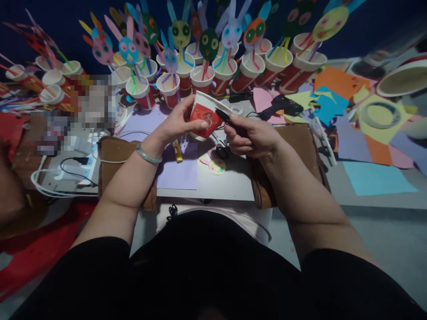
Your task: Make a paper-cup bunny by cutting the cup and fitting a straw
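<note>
Red paper cup (207, 112), white-rimmed, tilted, between hands. Left hand (180, 120) curled round it; right hand (251, 135) closed on black pointed tool (223, 115), tip at cup.

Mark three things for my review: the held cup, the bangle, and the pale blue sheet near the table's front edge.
Held cup (204, 114): head view, its red side.
Bangle (148, 157): head view, its band.
Pale blue sheet (378, 178): head view, its middle.

No words, brands or numbers can be read. A pale, swirling mark (208, 118) is printed on the red paper cup (200, 111) in the left hand (178, 122); red and blue marks (120, 110) on a white round item (122, 118) are too blurred.
</note>
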The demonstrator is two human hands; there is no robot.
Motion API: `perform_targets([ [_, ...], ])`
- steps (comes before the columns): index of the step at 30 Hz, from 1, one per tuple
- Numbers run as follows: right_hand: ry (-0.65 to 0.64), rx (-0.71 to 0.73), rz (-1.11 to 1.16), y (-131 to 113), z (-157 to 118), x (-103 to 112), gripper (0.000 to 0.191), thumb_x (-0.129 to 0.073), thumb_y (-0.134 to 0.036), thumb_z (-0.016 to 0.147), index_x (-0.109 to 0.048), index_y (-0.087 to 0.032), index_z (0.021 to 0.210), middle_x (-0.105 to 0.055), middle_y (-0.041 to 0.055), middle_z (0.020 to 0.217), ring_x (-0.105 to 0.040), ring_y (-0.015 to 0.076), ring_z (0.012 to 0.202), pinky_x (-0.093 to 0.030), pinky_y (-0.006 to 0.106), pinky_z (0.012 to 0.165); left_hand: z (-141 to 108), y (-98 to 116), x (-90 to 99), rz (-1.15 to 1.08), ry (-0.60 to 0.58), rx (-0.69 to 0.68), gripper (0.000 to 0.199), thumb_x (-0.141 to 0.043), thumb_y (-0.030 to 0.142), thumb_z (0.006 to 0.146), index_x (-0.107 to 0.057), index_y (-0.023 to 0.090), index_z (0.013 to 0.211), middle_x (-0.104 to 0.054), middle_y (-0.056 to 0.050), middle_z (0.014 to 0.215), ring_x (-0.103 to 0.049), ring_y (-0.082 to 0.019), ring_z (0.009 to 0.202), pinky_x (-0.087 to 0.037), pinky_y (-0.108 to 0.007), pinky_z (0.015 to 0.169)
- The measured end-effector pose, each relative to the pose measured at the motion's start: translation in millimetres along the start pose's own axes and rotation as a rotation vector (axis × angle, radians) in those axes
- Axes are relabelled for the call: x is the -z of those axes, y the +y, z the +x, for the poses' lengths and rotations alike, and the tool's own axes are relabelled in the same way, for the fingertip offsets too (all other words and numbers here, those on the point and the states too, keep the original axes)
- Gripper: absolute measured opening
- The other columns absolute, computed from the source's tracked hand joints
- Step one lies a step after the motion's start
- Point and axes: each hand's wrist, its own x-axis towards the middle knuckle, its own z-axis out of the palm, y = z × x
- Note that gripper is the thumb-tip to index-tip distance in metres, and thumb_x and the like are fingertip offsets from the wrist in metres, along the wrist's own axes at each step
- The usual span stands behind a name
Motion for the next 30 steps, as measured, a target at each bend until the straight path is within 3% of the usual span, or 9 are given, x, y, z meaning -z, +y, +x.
perform_targets([
  [16,0.011,0.010,-0.018,2.8,-1.6,-3.4,0.040,-0.061,-0.052,0.104,-0.044,-0.024,0.081,-0.031,-0.0123,0.046,-0.015,0.0045,0.036,-0.017,0.018,0.033,1.0,6.9,1.3,-0.119,-0.040,0.085,0.075,-0.097,0.064,0.065,-0.066,0.026,0.122,-0.072,-0.004,0.116,-0.068,-0.037,0.133,-0.056,-0.058,0.113],
  [23,0.073,0.004,-0.043,3.4,-1.1,-4.7,0.043,-0.061,-0.055,0.103,-0.043,-0.024,0.078,-0.031,-0.0125,0.044,-0.015,0.0042,0.034,-0.016,0.017,0.033,0.6,6.6,2.0,-0.057,-0.036,0.054,0.076,-0.094,0.070,0.066,-0.067,0.026,0.122,-0.073,-0.005,0.115,-0.072,-0.034,0.126,-0.060,-0.053,0.107],
  [30,0.037,0.026,-0.033,2.7,-0.6,-4.0,0.041,-0.067,-0.052,0.099,-0.045,-0.024,0.078,-0.033,-0.0121,0.043,-0.016,0.0040,0.035,-0.017,0.017,0.033,-0.7,1.7,2.3,0.002,-0.024,0.026,0.081,-0.088,0.078,0.068,-0.066,0.025,0.126,-0.074,-0.006,0.116,-0.074,-0.032,0.122,-0.061,-0.052,0.106],
])
